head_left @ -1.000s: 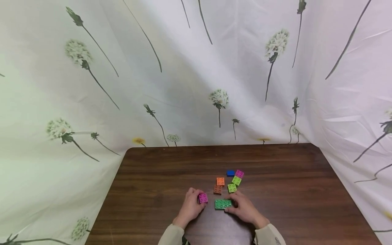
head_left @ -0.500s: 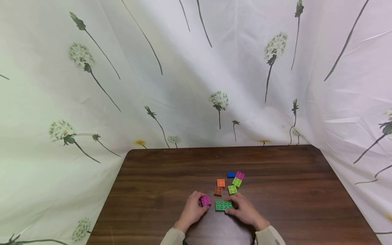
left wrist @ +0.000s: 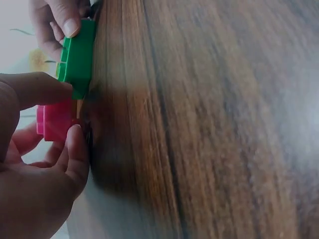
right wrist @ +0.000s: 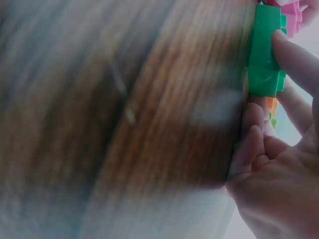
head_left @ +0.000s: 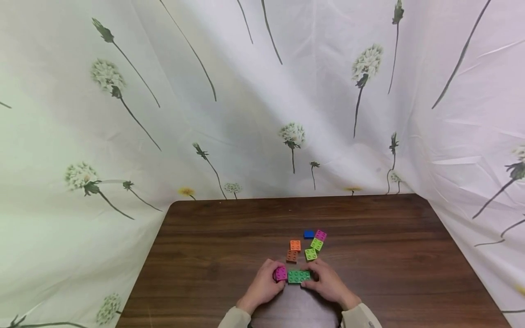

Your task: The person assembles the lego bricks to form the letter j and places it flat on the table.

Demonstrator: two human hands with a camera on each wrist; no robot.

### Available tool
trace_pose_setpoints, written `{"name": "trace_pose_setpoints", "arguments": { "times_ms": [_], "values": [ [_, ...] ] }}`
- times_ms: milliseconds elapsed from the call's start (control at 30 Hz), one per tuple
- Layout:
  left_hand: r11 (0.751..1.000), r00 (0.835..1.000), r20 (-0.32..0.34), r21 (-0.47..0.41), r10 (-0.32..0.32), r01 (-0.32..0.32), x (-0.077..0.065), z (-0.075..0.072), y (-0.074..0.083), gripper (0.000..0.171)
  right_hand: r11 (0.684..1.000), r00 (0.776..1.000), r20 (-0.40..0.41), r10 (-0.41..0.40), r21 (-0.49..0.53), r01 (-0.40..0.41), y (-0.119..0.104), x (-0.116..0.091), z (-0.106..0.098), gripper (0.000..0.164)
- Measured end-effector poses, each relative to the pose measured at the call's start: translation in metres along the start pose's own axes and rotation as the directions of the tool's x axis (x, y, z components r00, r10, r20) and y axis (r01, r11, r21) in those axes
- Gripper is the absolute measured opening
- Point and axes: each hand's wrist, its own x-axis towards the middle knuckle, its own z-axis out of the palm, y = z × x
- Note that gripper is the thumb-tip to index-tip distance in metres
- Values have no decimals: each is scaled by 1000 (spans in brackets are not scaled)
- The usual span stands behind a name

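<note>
My left hand (head_left: 264,283) pinches a square magenta brick (head_left: 281,273) between thumb and fingers. Just to its right, a longer green brick (head_left: 299,276) lies studs up, its left end close beside the magenta one. My right hand (head_left: 328,281) grips the green brick's right end, thumb on the near side and fingers on the far side. From the left wrist, the magenta brick (left wrist: 57,119) shows right at the green brick's end (left wrist: 79,59), with the thumb tip over the place where they meet. In the right wrist view, my right thumb lies along the green brick's (right wrist: 264,50) near side.
Beyond the hands lie loose bricks: brown (head_left: 291,256), orange (head_left: 295,245), two lime ones (head_left: 311,254), another magenta one (head_left: 321,235) and a flat blue piece (head_left: 309,234). The dark wooden table (head_left: 205,255) meets a flower-print cloth (head_left: 246,150) at its back edge.
My left hand has carried the magenta brick to the right, from a gap away to close beside the green brick. My right hand and the green brick have stayed in place.
</note>
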Motion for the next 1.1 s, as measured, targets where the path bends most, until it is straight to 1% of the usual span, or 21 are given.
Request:
{"name": "trace_pose_setpoints", "arguments": {
  "times_ms": [267,367,500,600,733,967,1100],
  "values": [
    [997,998,-9,-24,69,-69,1,0,5,36,1000,1000,-1,2,19,-2,-2,0,-1,34],
    [996,997,5,-36,81,-81,2,-1,4,36,1000,1000,1,5,20,-5,-2,0,-1,34],
    [998,997,58,-50,51,-48,3,-2,4,37,1000,1000,1,-3,19,3,-2,0,-1,35],
    [997,996,78,-65,34,-29,3,-2,5,37,1000,1000,-5,-8,18,8,-1,-1,-1,35],
    [996,996,80,-87,36,-29,3,-2,6,37,1000,1000,-13,-6,19,6,-1,-2,0,34],
    [997,996,77,-70,44,-39,5,-1,7,38,1000,1000,-15,-4,19,4,0,-2,0,33],
    [996,996,66,-62,63,-59,8,1,7,39,1000,1000,-16,-6,25,6,-1,-1,0,32]
  ]
}}
